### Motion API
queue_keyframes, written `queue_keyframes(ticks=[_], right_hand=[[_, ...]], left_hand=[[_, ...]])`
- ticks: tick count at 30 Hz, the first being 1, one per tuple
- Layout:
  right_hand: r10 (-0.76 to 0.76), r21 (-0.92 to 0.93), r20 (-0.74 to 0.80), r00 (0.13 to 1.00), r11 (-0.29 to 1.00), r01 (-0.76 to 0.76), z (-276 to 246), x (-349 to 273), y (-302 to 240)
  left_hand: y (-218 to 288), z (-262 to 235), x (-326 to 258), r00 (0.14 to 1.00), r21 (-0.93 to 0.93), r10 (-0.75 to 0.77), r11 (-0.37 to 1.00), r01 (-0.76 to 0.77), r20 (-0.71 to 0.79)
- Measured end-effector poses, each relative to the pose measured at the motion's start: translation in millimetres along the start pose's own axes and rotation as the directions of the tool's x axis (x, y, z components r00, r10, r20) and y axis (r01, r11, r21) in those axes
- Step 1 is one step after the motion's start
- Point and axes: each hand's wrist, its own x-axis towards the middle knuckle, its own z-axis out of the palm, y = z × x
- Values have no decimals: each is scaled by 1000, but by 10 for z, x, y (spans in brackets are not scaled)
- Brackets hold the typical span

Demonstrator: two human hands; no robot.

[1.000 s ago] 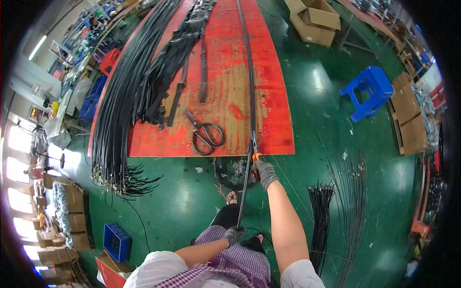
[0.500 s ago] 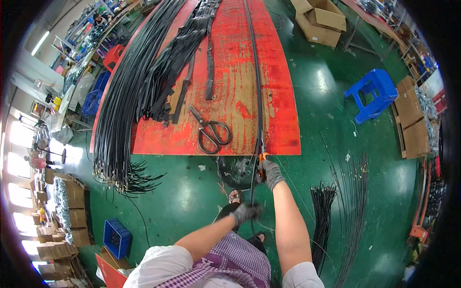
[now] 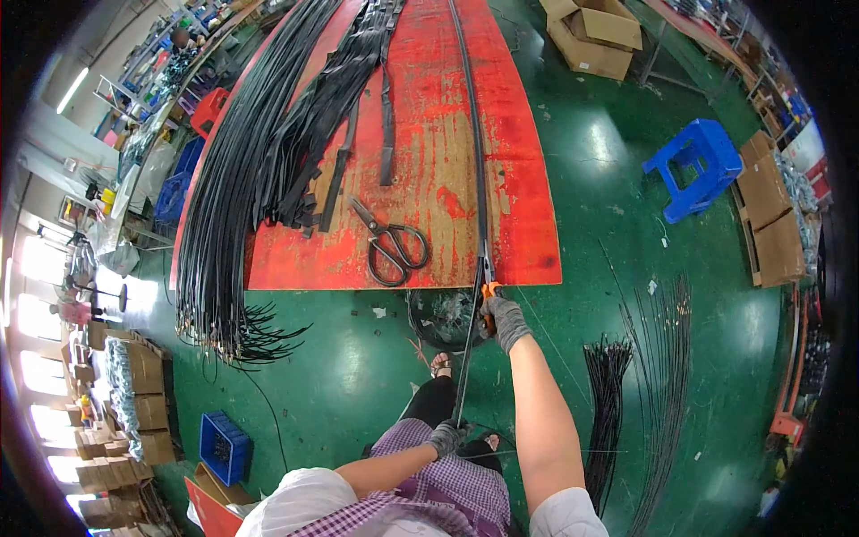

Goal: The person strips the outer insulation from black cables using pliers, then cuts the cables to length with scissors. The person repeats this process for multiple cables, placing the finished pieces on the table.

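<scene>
In my gloved right hand is a pair of pliers with orange handles. The jaws are at a long black strip, right at the near edge of the red table. My gloved left hand is closed on a black cable close to my apron. This cable runs straight from that hand up past the pliers to the strip. Black-handled scissors lie on the table to the left. Flat black strips and a thick bundle of black cables stretch beside them.
The cable bundle's ends hang over the table's left edge. More black cables lie at my right on the green floor. A blue stool and an open carton stand further right. A blue crate sits at lower left.
My left hand has moved down toward my body, and the cable now runs straight from it to the pliers. My right hand has stayed at the table edge.
</scene>
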Motion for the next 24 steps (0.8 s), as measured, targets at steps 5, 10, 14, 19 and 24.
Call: queue_keyframes(ticks=[5,10,14,19,24], right_hand=[[39,61,-10,999,997,-38,-37,29,26],[12,-1,-56,998,1000,-12,-105,194,79],[59,149,-7,998,987,-57,-58,174,92],[11,-102,-30,999,995,-14,-140,284,89],[-141,-15,57,988,990,142,11,34,77]], left_hand=[[557,30,93,976,-74,-102,993,89,-190],[2502,97,67,962,-239,217,938,-253,-167],[2980,65,259,944,-224,325,918,-328,-53],[2671,86,142,997,-375,25,926,-50,-71],[740,-350,542,769,922,625,208,-328,132]])
